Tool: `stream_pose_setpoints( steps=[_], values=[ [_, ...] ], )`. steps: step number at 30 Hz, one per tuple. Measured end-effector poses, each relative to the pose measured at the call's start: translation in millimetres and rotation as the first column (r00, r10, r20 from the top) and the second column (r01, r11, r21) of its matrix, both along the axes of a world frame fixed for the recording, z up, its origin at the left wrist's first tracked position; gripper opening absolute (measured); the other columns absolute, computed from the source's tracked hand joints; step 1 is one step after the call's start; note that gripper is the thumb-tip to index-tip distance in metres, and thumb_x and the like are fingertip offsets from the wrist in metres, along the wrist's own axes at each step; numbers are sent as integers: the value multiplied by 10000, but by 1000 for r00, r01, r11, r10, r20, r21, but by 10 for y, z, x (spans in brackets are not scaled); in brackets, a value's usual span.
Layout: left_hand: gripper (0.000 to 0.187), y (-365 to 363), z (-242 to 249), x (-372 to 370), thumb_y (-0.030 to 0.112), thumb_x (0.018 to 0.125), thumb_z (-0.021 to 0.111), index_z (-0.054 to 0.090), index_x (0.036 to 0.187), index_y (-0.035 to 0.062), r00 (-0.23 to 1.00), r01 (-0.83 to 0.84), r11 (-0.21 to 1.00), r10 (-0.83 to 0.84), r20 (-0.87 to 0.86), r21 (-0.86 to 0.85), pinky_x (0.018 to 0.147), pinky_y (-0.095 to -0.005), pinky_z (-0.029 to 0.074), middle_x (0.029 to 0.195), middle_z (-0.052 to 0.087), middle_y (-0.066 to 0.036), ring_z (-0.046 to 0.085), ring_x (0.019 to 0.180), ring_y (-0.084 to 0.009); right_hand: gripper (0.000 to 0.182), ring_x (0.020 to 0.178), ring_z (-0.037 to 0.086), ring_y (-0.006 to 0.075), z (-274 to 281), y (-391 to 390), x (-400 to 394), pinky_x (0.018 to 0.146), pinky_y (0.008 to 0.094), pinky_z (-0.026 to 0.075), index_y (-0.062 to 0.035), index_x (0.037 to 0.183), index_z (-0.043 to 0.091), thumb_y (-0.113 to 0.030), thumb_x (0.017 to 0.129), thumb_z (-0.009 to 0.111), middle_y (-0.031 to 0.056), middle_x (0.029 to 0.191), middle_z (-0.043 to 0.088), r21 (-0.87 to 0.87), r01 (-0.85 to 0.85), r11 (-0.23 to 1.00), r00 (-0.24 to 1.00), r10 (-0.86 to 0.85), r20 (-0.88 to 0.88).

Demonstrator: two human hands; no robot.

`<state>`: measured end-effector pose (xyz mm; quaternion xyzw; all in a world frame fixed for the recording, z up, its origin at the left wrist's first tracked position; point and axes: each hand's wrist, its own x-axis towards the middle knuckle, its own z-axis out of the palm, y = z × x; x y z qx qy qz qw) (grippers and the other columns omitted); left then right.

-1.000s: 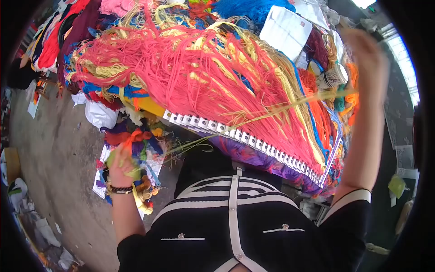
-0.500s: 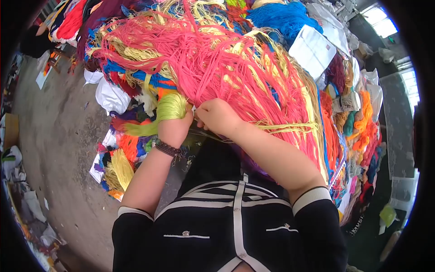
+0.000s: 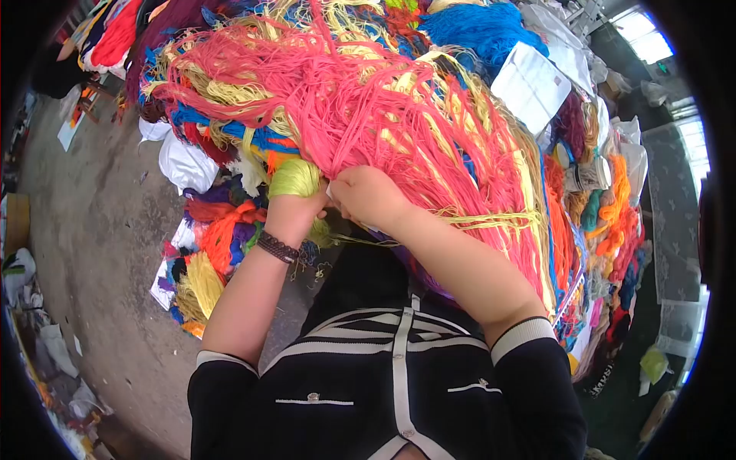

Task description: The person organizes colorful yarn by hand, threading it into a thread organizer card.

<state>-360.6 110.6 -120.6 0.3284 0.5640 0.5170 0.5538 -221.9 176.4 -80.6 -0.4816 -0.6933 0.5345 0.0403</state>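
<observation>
A lime-green skein of thread [image 3: 294, 179] is looped over my left hand [image 3: 300, 208], whose fingers are closed around it. Part of the green thread hangs below that hand, and thin strands run off to the right. My right hand [image 3: 369, 198] is closed in a pinch close beside the left fingertips. A small whitish bit shows at its fingers, but what it grips is mostly hidden. Right behind both hands lies a large heap of pink thread [image 3: 337, 100] mixed with pale yellow strands.
Blue thread [image 3: 487, 34] and a white sheet [image 3: 530, 87] lie at the back right. Orange skeins [image 3: 613, 207] and a spool [image 3: 589, 175] sit farther right. White bags [image 3: 186, 162] and orange bundles [image 3: 226, 226] are on the left, beside the concrete floor [image 3: 115, 253].
The green tail that stretched left of my left hand has swung away and now hangs beneath it. My left hand has turned slightly; the right stays nearly in place.
</observation>
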Motion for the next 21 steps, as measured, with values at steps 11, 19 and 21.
stream_pose_setpoints(
  steps=[11, 19, 21],
  values=[
    [273, -136, 316, -153, 49, 818, 614, 525, 1074, 21, 874, -62, 992, 3, 486, 107, 622, -235, 470, 943, 657, -89, 607, 753, -125, 148, 628, 578, 147, -164, -81, 124, 573, 268, 445, -17, 986, 516, -121, 887, 481, 85, 731, 620, 53, 94, 994, 984, -84, -159],
    [246, -54, 86, -50, 68, 888, 525, 581, 1128, 50, 970, 182, 936, -122, -209, 301, 577, -207, 457, 886, 613, -8, 529, 660, -57, 182, 614, 557, 154, 4, -36, 176, 576, 267, 441, 12, 1007, 505, -45, 834, 500, 88, 705, 601, -452, 225, 863, 831, -412, -374],
    [178, -50, 243, -245, 94, 906, 535, 603, 1067, 63, 998, -47, 990, 51, -25, 131, 591, -225, 472, 888, 615, -9, 534, 648, -69, 230, 704, 573, 139, 7, -52, 149, 636, 263, 448, -13, 1054, 482, -87, 843, 537, 77, 775, 609, -337, 168, 926, 908, -279, -313]
  ],
)
